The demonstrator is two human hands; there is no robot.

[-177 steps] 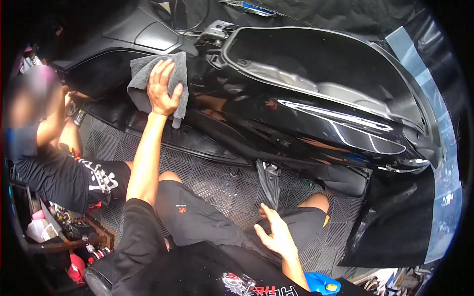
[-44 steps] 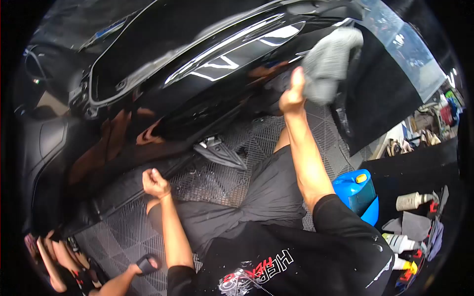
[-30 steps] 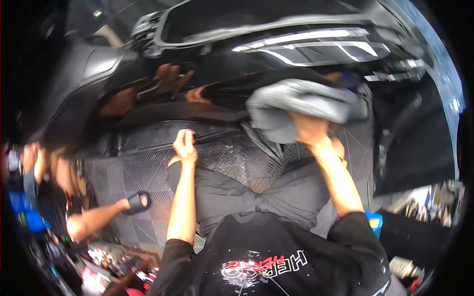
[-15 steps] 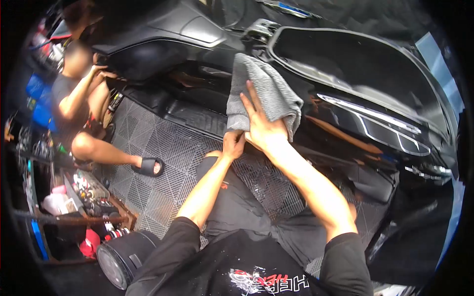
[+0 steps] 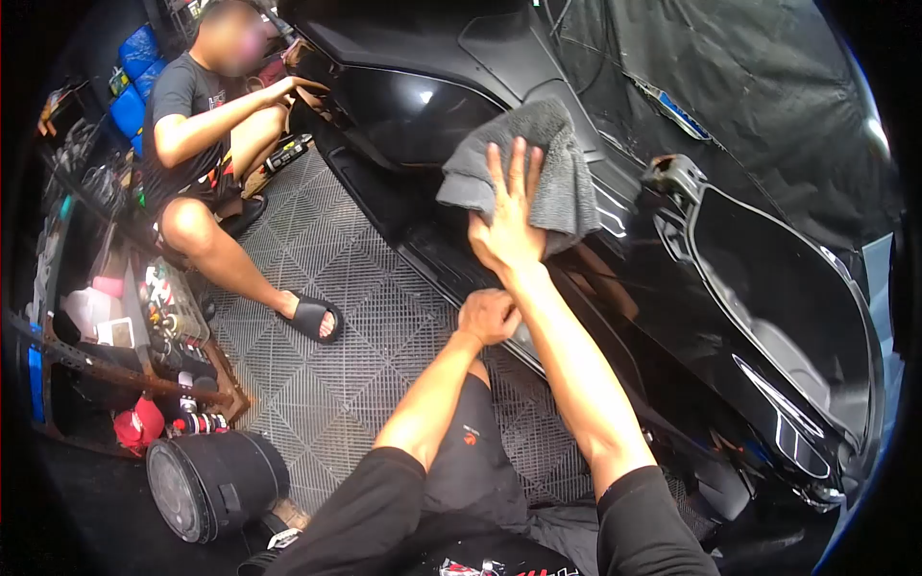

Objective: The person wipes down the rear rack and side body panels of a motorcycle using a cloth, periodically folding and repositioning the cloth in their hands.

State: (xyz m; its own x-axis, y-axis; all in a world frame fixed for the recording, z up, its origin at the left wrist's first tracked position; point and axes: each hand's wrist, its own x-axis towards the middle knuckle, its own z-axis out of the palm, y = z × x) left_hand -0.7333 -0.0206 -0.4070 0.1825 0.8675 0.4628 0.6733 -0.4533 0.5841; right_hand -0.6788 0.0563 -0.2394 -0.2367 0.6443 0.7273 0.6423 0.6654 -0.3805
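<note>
right hand (image 5: pixel 507 226) spread flat on the cloth (image 5: pixel 567 192) against the scooter (image 5: pixel 672 312): keep pressure light, even. left hand (image 5: pixel 490 315) curls at the floorboard's edge (image 5: pixel 428 265); whether gripping, i cannot tell.

The gray cloth (image 5: pixel 567 178) hides the patch of scooter (image 5: pixel 663 293) beneath it, and the right hand (image 5: pixel 507 230) covers part of the cloth. The fingertips of the left hand (image 5: pixel 488 315) curl out of sight, so whether they grip anything cannot be told. The scooter's front runs off the top edge. Lettering on the shirt (image 5: pixel 451 538) is cut by the bottom edge; the logo on the shorts (image 5: pixel 469 438) is too small to read. The head of the co-worker (image 5: pixel 187 106) is blurred, and small items on the rack (image 5: pixel 158 380) are indistinct.
</note>
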